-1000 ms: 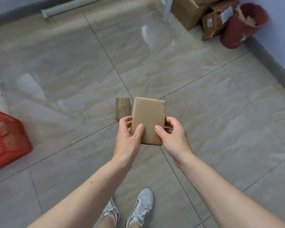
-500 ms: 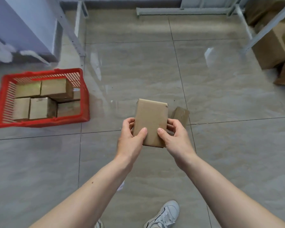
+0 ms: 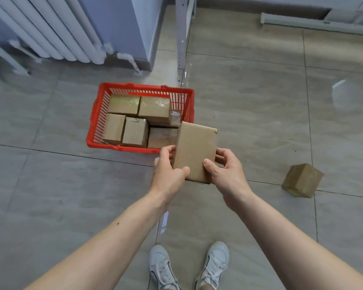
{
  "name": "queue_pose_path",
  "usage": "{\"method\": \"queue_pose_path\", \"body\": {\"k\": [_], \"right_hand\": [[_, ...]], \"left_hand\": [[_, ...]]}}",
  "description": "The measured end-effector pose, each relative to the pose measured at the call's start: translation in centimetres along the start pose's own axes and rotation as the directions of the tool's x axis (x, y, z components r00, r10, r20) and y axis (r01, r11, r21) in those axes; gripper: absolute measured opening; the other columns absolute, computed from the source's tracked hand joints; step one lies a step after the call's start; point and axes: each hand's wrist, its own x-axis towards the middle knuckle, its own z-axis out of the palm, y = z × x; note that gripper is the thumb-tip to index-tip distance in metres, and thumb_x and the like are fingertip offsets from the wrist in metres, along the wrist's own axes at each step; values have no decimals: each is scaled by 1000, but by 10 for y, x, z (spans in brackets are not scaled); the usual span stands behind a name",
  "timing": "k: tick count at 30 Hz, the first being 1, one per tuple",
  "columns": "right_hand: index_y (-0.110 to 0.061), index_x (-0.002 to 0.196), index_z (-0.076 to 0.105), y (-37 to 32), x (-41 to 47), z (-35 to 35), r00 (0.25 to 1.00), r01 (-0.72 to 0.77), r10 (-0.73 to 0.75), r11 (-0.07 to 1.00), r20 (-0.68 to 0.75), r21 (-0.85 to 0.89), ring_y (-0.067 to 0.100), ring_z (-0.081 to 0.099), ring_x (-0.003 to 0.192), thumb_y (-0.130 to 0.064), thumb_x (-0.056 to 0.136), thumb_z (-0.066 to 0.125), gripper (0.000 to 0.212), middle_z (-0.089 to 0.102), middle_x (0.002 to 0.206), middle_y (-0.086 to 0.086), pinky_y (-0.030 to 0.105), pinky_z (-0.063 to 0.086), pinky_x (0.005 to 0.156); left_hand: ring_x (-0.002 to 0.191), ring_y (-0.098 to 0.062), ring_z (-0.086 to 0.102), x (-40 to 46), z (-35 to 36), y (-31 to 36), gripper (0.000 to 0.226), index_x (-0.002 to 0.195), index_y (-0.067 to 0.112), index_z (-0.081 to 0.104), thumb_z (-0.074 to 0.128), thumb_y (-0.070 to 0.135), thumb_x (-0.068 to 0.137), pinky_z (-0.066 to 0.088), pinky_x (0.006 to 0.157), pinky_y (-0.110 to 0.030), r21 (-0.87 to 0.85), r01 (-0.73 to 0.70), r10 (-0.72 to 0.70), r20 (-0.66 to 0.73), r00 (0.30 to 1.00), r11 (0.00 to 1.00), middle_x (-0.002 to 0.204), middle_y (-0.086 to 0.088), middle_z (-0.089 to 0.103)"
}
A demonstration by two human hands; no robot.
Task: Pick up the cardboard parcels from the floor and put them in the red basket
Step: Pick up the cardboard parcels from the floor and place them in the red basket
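I hold a flat brown cardboard parcel [image 3: 195, 151] upright in front of me, my left hand [image 3: 169, 174] gripping its left edge and my right hand [image 3: 226, 174] its right edge. The parcel overlaps the near right corner of the red basket [image 3: 96, 114], which stands on the floor just ahead and to the left. Several cardboard parcels [image 3: 134, 120] lie packed inside the basket. Another small parcel [image 3: 303, 180] lies tilted on the floor to my right.
A white radiator [image 3: 50, 32] and a grey cabinet [image 3: 117, 28] stand behind the basket. A white shelf leg [image 3: 181, 32] rises at the back centre. My white shoes [image 3: 189, 266] are at the bottom. Grey tiled floor surrounds the basket.
My view has swung left, bringing the red basket from the left side to just ahead of my hands. The held parcel stays in both hands. The floor parcel now lies farther right.
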Motion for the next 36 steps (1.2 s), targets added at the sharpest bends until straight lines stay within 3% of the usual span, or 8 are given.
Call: {"method": "queue_pose_path", "body": {"k": [4,11,16,21,25,28,32,36], "right_hand": [[-25,115,54,-6,31,38,1000,3,-2,998,14,-62,20,67,105,-11,92,61,27,64,123,3,47,55,93],[-25,121,52,-34,103,70,999,-10,17,988,45,-152,14,65,105,-12,91,64,35,60,106,-17,41,55,94],[-27,126,53,-37,150,95,996,-37,55,974,73,-223,8,63,99,-10,92,62,39,59,101,-21,36,56,89],[-24,127,52,-14,193,129,991,-98,115,972,71,-215,5,62,94,-7,92,60,40,60,102,-17,23,55,74],[-22,129,54,17,228,158,984,-165,175,963,25,-215,9,63,99,-7,91,60,42,65,115,-4,33,58,83],[-21,126,53,42,250,176,978,-205,208,958,-9,-202,5,62,95,-5,92,60,39,63,109,-7,21,54,70],[-18,132,51,73,275,198,968,-248,248,937,-30,-245,12,62,98,-6,91,60,44,63,120,1,38,57,88],[-19,135,50,97,296,211,964,-265,260,918,-56,-294,15,61,103,-9,90,63,48,60,117,-4,43,55,96]], "left_hand": [[114,-16,56,34,-29,3,77,127,36,43,70,30,55,52,97,-45,4,16,-16,-11,1000,1000,128,-2,51],[110,-11,59,108,-51,20,54,138,21,42,59,4,90,48,84,-20,-59,30,-30,6,1000,998,119,4,61],[117,-15,56,157,-57,16,53,141,24,43,53,2,93,46,96,-30,-16,77,-78,-49,996,997,129,0,59],[121,-20,48,205,-73,1,62,147,18,39,54,-2,90,40,109,-38,109,145,-135,-101,986,983,138,-3,38],[118,-20,51,242,-85,-20,52,135,24,45,60,9,88,44,105,-43,157,176,-168,-62,984,972,133,1,48],[121,-26,51,274,-89,-43,53,132,24,48,57,23,80,42,105,-47,241,194,-188,-46,981,951,132,-3,54],[131,-26,43,308,-94,-69,53,145,20,40,52,21,93,34,113,-43,304,229,-233,-22,972,925,144,-7,39],[138,-25,29,330,-91,-93,58,152,21,28,46,31,98,21,117,-33,377,285,-297,-28,954,881,144,-5,30]]}}
